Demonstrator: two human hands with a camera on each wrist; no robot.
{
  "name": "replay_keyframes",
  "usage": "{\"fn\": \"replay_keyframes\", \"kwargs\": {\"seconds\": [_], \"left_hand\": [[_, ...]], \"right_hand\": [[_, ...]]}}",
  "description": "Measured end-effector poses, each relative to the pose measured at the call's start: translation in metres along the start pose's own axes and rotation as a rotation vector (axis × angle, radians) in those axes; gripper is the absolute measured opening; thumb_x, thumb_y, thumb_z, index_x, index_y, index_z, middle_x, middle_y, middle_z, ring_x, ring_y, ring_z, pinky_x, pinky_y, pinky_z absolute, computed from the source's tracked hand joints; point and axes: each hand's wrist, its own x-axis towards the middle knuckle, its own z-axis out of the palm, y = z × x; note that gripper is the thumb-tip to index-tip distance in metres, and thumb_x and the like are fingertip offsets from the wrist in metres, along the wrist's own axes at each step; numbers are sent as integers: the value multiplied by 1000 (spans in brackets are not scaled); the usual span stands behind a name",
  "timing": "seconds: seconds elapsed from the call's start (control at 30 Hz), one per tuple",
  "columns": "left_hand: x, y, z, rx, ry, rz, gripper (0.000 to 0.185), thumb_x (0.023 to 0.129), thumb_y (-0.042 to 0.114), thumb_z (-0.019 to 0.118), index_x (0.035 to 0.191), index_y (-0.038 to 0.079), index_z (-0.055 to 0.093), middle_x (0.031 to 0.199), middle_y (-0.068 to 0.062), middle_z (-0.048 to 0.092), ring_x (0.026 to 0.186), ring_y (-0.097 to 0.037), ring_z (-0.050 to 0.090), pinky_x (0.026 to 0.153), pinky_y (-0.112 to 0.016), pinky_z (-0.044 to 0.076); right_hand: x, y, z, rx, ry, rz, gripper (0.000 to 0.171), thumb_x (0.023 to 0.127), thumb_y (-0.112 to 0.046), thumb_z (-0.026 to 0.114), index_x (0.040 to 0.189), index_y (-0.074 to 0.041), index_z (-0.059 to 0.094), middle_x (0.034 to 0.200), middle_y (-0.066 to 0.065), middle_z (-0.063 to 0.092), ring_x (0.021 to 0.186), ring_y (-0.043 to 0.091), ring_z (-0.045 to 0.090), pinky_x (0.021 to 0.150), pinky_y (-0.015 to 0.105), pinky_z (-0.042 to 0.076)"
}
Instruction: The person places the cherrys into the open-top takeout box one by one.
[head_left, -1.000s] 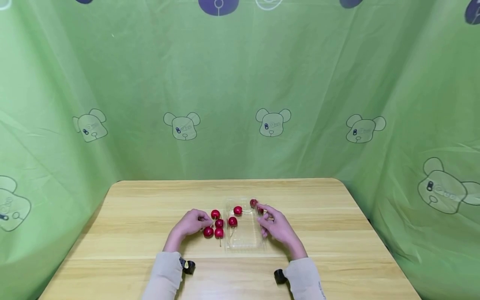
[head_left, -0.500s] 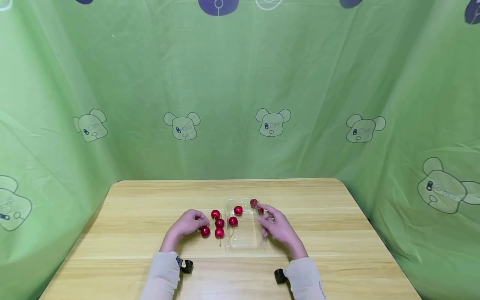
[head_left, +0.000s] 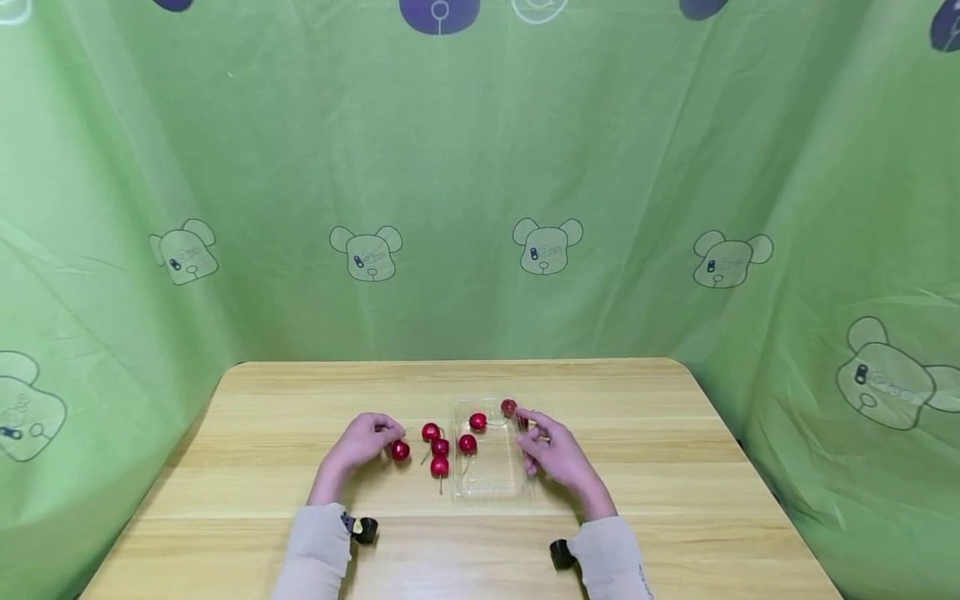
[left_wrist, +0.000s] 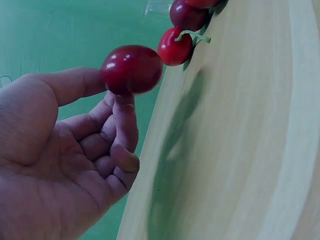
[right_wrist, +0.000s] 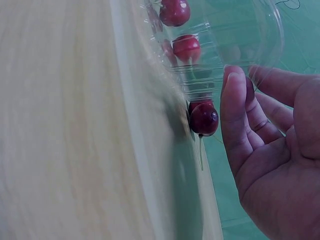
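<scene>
My left hand pinches a dark red cherry between thumb and finger, left of the other cherries. Its shadow falls on the table in the left wrist view. My right hand holds the rim of a clear plastic box at its right side, thumb and finger meeting at the edge. Inside the box lie red cherries, one of them near the left wall. Another dark cherry with a stem sits by the box wall near my right hand, partly hidden by fingers in the head view.
Three loose cherries lie in a short column on the table just left of the box. The light wooden table ends in front of a green curtain printed with bear faces, which also hangs at both sides.
My left hand has drawn back to the left and slightly away from me, taking the cherry from the loose group. My right hand stays at the box.
</scene>
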Motion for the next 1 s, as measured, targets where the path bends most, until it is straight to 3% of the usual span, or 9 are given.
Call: {"fn": "replay_keyframes", "kwargs": {"seconds": [0.5, 0.73, 1.0], "left_hand": [[3, -1, -3, -25, 57, 52, 4, 95, 13, 69, 96, 9, 69, 92, -5, 69, 86, -21, 60, 73, -30, 49], [2, 1, -5, -7, 78, 87, 7, 97, 15, 68, 98, 9, 69, 90, -4, 67, 83, -18, 59, 74, -30, 49], [2, 3, -4, -4, 118, 117, 10, 96, 15, 70, 100, 6, 71, 90, -6, 71, 87, -26, 66, 75, -30, 51]], "right_hand": [[-3, -2, 1, -4, 4, 11, 58, 101, -6, 64, 155, -6, 44, 98, 27, 63, 63, 21, 64, 57, 34, 59], [-2, -2, 0, 0, 6, 14, 58, 101, -6, 64, 155, -6, 44, 98, 27, 63, 63, 21, 64, 57, 35, 59], [-2, -3, 1, 4, 5, 15, 58, 100, -7, 65, 155, -7, 44, 96, 21, 62, 63, 20, 64, 57, 36, 60]]}}
